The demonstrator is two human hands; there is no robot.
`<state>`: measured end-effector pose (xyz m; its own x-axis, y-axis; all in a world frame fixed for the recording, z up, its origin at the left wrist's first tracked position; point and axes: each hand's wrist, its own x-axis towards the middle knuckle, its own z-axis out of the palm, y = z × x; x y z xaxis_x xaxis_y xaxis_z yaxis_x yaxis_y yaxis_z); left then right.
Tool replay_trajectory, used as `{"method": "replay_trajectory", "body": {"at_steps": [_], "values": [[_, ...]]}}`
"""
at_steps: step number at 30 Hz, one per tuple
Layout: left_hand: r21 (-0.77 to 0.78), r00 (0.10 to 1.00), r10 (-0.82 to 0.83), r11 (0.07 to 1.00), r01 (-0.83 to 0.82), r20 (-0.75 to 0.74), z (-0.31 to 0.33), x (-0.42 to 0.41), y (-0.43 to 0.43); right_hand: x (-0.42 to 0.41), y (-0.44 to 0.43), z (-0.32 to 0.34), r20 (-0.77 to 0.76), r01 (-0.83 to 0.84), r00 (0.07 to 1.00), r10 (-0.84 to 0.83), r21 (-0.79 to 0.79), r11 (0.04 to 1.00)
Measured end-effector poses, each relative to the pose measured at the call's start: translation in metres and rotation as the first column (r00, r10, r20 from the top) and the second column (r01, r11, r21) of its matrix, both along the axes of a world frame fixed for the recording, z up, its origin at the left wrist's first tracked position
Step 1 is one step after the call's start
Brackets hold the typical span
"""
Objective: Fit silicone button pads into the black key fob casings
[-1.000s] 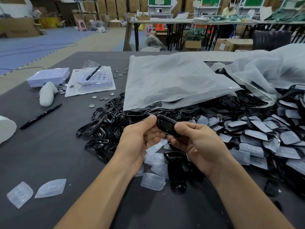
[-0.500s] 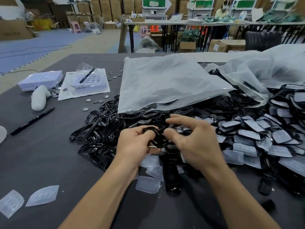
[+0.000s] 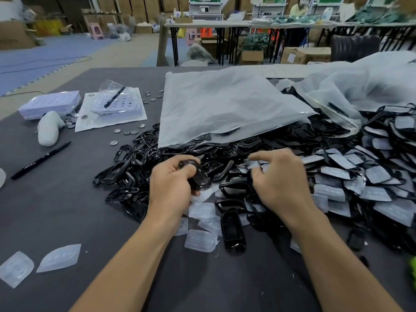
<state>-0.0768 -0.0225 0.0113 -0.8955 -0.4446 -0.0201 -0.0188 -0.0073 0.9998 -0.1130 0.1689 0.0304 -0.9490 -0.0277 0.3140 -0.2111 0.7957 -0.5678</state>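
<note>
My left hand (image 3: 172, 179) grips a black key fob casing (image 3: 198, 176) just above the middle of the table. My right hand (image 3: 279, 179) hovers beside it with fingers spread and loosely bent over the pile, holding nothing that I can see. Under both hands lie several clear silicone button pads (image 3: 201, 240) and an empty black casing (image 3: 233, 230). A heap of black casing frames (image 3: 135, 158) spreads to the left. Casings with pads in them (image 3: 378, 176) are piled at the right.
A large translucent plastic bag (image 3: 225, 106) lies behind the pile, another bag (image 3: 364, 86) at the right. Two loose pads (image 3: 58, 257) sit near the front left. A black pen (image 3: 40, 161), coin cells (image 3: 126, 131), white trays (image 3: 49, 104) and a white object (image 3: 48, 131) occupy the left.
Both hands dropped from chest height toward the pile. My right hand let go of the casing and moved right; my left hand kept it.
</note>
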Motion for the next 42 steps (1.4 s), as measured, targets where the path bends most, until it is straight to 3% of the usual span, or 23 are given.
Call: {"method": "replay_trajectory", "body": {"at_steps": [3,6,9,13,15,18,21,23,26,29,31,33,42], "values": [[-0.016,0.991,0.114,0.993,-0.116,-0.068,0.003,-0.002,-0.013,0.020,-0.030,0.002,0.037,-0.259,0.964,0.263,-0.084,0.962],[-0.143,0.965,0.236,0.958,-0.251,-0.114,0.001,-0.008,-0.025,0.036,-0.052,-0.002,0.182,-0.436,0.890,0.418,0.073,0.897],[-0.240,0.958,0.260,0.929,-0.282,-0.119,-0.002,-0.008,-0.026,0.040,-0.060,0.000,0.244,-0.472,0.873,0.422,0.206,0.857],[-0.325,0.973,0.184,0.920,-0.219,-0.137,-0.002,-0.003,-0.017,0.045,-0.063,0.000,0.167,-0.431,0.901,0.400,0.266,0.862],[-0.339,0.976,0.167,0.918,-0.206,-0.142,-0.001,-0.001,-0.014,0.045,-0.062,-0.004,0.161,-0.396,0.915,0.371,0.179,0.901],[-0.335,0.979,0.151,0.923,-0.190,-0.141,-0.002,0.000,-0.012,0.037,-0.053,-0.007,0.164,-0.314,0.931,0.327,-0.102,0.944],[-0.272,0.983,0.114,0.950,-0.150,-0.142,0.001,0.003,-0.006,0.025,-0.042,-0.007,0.150,-0.190,0.952,0.265,-0.389,0.901],[-0.218,0.987,0.080,0.970,-0.109,-0.140,0.002,0.004,-0.002,0.019,-0.038,-0.005,0.230,-0.065,0.937,0.263,-0.625,0.778],[-0.176,0.992,0.007,0.984,-0.029,-0.124,-0.002,0.003,0.003,0.015,-0.038,-0.002,0.327,0.127,0.857,0.399,-0.884,0.450],[-0.056,0.993,-0.043,0.998,0.037,-0.106,-0.005,0.001,0.007,0.013,-0.039,-0.001,0.338,0.313,0.781,0.525,-0.939,0.140],[-0.002,0.994,-0.075,0.997,0.075,-0.086,-0.005,0.000,0.007,0.011,-0.038,-0.003,0.342,0.359,0.767,0.543,-0.930,0.079],[0.031,0.993,-0.101,0.994,0.103,-0.067,-0.004,-0.001,0.006,0.010,-0.037,-0.004,0.332,0.337,0.770,0.545,-0.937,0.095],[0.061,0.989,-0.144,0.987,0.145,-0.034,-0.001,-0.001,0.007,0.013,-0.032,-0.004,0.216,0.045,0.869,0.445,-0.931,0.363]]}}
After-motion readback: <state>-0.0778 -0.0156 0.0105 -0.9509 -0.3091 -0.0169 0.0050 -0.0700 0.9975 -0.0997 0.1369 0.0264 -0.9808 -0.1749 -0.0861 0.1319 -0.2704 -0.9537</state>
